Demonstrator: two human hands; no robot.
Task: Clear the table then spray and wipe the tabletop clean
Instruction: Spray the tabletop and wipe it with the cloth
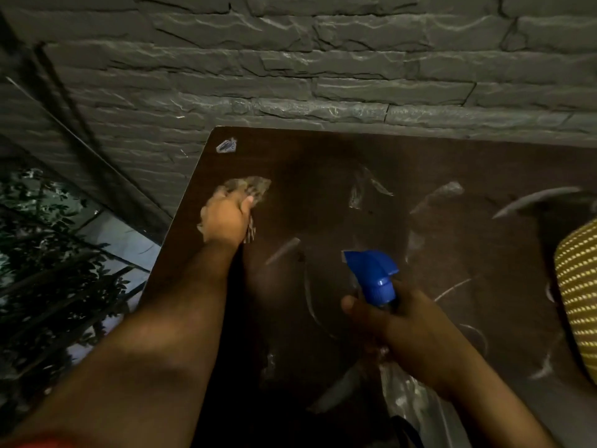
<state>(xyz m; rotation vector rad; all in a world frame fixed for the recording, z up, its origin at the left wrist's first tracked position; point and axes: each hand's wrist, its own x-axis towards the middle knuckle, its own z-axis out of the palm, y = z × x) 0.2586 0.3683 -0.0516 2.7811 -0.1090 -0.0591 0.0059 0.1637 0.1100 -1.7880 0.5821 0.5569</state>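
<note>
At the frame's left-centre our left hand (224, 218) presses a soft, limp cloth (255, 187) bunched under curled fingers onto the tabletop (323, 189), while lower centre our right hand (410, 331) clamps the light, likely slippery spray bottle (374, 276) by its neck.

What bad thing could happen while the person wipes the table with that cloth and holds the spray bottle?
1. The left hand presses the cloth close to the tabletop left edge, so a wide stroke might slip off.
2. The right hand grips the spray bottle low over the table; it could bump the surface or spray by accident.
3. Wet streaks lie near the yellow woven thing, which might get damp.
</note>
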